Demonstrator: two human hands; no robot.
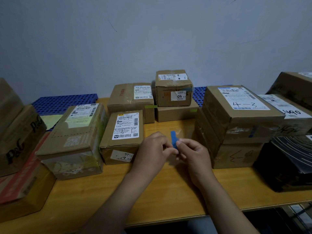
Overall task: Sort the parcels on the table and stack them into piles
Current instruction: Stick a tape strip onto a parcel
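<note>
Several cardboard parcels stand on the wooden table (152,191). A small box (173,88) marked "40" sits on a flat box (175,113) at the back. A labelled box (123,137) lies just left of my hands. At the right, a box marked "4-3" (239,112) tops another box (236,154). My left hand (155,149) and my right hand (192,152) meet above the table's middle and together pinch a small blue strip (173,139), which looks like tape.
A taped box (74,141) and a pile of large "P&G" cartons (15,141) fill the left side. A black wrapped parcel (290,162) and more boxes (293,112) crowd the right. Blue perforated pallets (64,103) lean at the back by the wall.
</note>
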